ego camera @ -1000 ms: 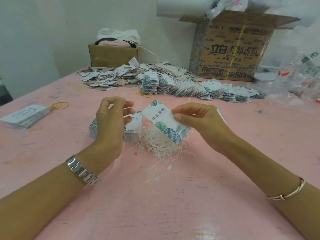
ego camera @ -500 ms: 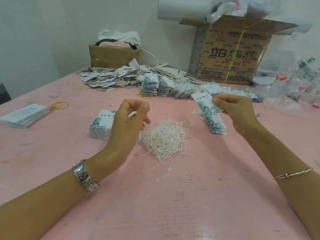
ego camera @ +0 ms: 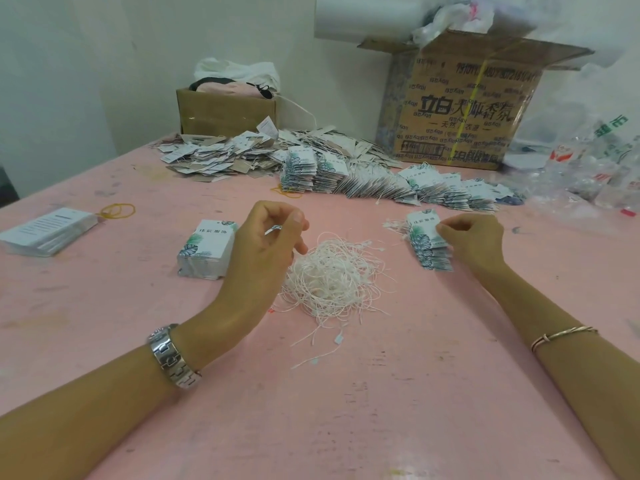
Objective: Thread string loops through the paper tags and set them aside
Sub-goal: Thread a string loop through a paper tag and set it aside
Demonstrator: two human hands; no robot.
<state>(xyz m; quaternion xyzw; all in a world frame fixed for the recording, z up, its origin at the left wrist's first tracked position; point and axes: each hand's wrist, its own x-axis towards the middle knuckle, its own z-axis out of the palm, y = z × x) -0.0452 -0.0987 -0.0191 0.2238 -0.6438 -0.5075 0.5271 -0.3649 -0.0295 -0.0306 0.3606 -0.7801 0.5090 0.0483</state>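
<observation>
Two hands, two separate jobs on the pink table (ego camera: 346, 403)! Over on the right, the right hand (ego camera: 474, 237) has thumb and fingertips pinched on the top tag (ego camera: 423, 224) of a small fanned batch (ego camera: 433, 258), laying it onto the overlapping tags beneath, with pale strings poking out at the batch's upper left edge. That reads as the set-aside step, and shingling them this way should stop each loop snagging the next. The left hand (ego camera: 266, 244) hovers curled between the neat unthreaded stack (ego camera: 207, 249) and the tangled string pile (ego camera: 332, 278), thumb against forefinger. Something small glints there, but it's too tiny to say whether it's a string end, so I can't call that grip. Smart layout, mind you: blank tags just beside the left hand, strings dead centre within reach of both, done ones off to the right where they won't get mixed back in. Farther back, long rows (ego camera: 381, 192) of what look like finished tags lean like toppled dominoes, with a looser heap (ego camera: 221, 157) behind them. My read: one tag being parked, next string and blank coming up, plenty of stack to go.
</observation>
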